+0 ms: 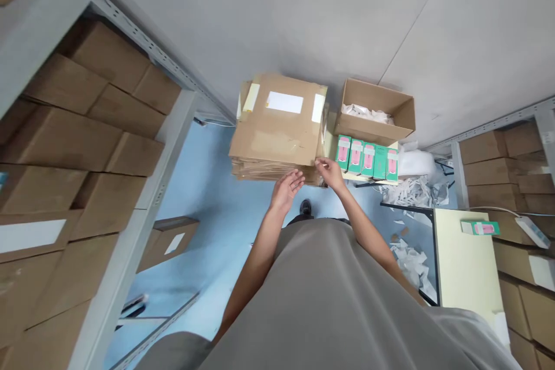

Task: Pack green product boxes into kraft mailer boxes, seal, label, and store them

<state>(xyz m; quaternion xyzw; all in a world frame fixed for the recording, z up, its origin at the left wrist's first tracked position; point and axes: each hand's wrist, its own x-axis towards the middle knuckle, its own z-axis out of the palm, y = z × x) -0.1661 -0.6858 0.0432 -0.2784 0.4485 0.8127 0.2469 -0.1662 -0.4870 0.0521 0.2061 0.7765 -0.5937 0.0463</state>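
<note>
A stack of flattened cardboard boxes (277, 133) lies in front of me against the wall, the top one bearing white labels and tape. My left hand (288, 191) is just below the stack's near edge, fingers stretched and slightly apart, holding nothing. At the near right corner of the top sheet, my right hand (329, 172) has thumb and fingers pinched on the cardboard edge. To the right of the stack stand several green boxes with pink pictures (368, 157). Behind them is an open cardboard box (373, 110) with white packing material inside.
Racks of cartons stand on the left (87, 127) and right (503, 173). A pale table (468, 266) carries one green box (479, 228) and a power strip (533, 231) sits near it. Paper scraps (411, 266) litter the floor; a carton (167, 243) is at left.
</note>
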